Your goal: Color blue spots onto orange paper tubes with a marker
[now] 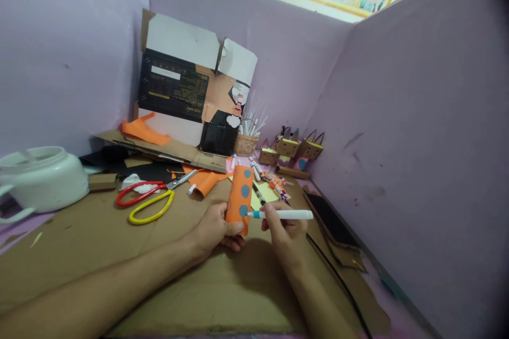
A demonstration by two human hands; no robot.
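An orange paper tube [240, 190] with blue dots down its side stands tilted over the cardboard mat. Around its lower end my left hand [218, 228] is closed, with the thumb across the front. Between the fingers of my right hand [284, 228] is a white marker [288, 214] with a blue collar. The marker lies nearly level, and its tip touches the lowest blue dot. Behind the tube lie a yellow sheet of paper [264, 197] and a dark pen [259, 194]. A second rolled piece of orange paper [207, 185] rests just left of the tube.
Scissors [153, 198] with red and yellow handles lie left, beside a white pot [47, 180]. A flattened box [175, 85] leans on the back wall. A basket of sticks [247, 143] and small cardboard figures [288, 145] stand behind. At right are a phone [330, 220] and a black cable [338, 278].
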